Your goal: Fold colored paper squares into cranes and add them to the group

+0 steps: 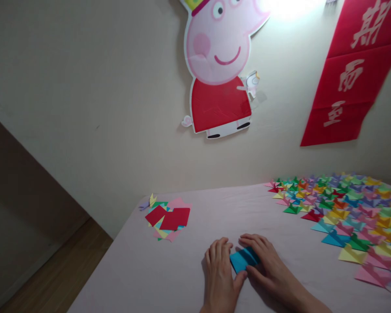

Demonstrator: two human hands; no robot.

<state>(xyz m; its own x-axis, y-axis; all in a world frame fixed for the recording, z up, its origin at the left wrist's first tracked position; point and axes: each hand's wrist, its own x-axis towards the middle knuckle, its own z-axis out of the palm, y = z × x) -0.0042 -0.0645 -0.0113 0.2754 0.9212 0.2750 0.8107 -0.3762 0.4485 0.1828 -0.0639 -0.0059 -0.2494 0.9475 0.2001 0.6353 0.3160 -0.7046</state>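
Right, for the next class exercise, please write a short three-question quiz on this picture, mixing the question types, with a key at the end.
1. Multiple choice: what colour is the piece of paper between the left hand and the right hand?
A) yellow
B) blue
C) orange

2. True or false: in the picture, the loose sheets lie to the right of the many folded shapes.

3. Fill in the blank: the pig cutout on the wall wears a ____ outfit.

Key:
1. B
2. False; the loose sheets lie to the left of the folded shapes.
3. red
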